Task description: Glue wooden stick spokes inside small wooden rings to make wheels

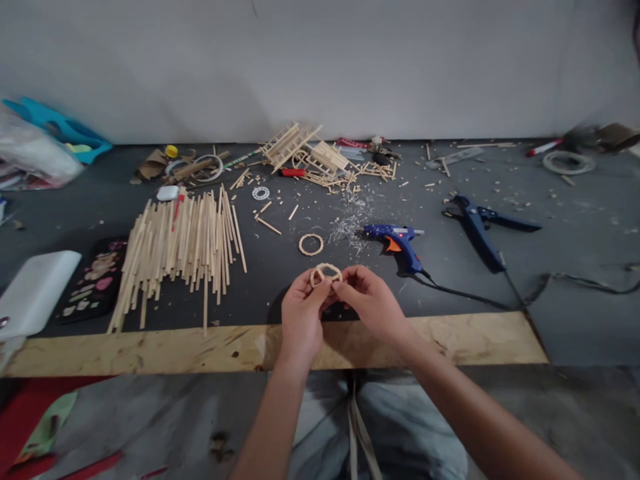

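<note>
Between my two hands is a small wooden ring (pixel 319 272) made of short stick pieces, with a piece running across its inside. My left hand (pixel 304 310) grips its left side with thumb and fingers. On the other side, my right hand (pixel 370 300) pinches the ring's near right edge, the two thumbs almost meeting. A second wooden ring (pixel 311 245) lies flat on the dark table just beyond. To the right of it rests a blue glue gun (pixel 397 241) with an orange trigger and a small red light. My fingertips hide the ring's lower part.
A pile of thin wooden sticks (pixel 185 247) lies left, beside a dark patterned phone case (pixel 95 277) and a white box (pixel 37 293). Blue cutters (pixel 477 227) lie right, near the glue gun's cord (pixel 460 291). Wooden stick models (pixel 305 150) and scraps sit at the back.
</note>
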Tool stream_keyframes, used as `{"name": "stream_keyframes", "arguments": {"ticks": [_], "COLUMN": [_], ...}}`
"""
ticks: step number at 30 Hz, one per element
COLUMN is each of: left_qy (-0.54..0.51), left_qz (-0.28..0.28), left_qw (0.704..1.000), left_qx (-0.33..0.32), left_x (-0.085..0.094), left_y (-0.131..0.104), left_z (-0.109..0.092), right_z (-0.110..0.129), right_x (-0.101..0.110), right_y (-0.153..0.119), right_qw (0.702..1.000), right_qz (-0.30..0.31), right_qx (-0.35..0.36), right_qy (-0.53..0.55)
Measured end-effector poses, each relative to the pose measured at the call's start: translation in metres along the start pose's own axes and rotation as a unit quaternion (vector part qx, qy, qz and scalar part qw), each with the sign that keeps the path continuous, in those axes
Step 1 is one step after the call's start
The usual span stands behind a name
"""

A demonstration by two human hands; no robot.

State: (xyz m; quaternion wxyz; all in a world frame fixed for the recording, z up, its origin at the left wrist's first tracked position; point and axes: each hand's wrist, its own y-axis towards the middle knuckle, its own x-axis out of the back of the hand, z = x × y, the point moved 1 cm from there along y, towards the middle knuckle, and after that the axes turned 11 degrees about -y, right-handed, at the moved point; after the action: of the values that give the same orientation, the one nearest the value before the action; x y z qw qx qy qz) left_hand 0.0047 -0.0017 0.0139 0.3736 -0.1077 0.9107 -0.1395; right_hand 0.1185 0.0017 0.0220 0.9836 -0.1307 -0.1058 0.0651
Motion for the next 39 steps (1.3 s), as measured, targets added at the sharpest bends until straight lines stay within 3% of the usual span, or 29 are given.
{"name": "stream_keyframes", "arguments": {"ticks": [18,39], "left_qy": [-0.058,0.093], "left_qz": [0.007,0.06], "left_qw": [0.998,0.992], "left_qx": [-0.026,-0.058], "left_x": [-0.001,0.007], "left_y": [-0.007,-0.009], "left_z": [0.006,0.001], "right_z": [0.006,0.006], "right_x": [-0.016,-0.012], "right_y": [-0.004,-0.004], "right_qw": [0.979,0.991], "right_qz": [-0.062,-0.036], "right_qx": [-0.002,0.021], "right_qy": [0.194,0.129]}}
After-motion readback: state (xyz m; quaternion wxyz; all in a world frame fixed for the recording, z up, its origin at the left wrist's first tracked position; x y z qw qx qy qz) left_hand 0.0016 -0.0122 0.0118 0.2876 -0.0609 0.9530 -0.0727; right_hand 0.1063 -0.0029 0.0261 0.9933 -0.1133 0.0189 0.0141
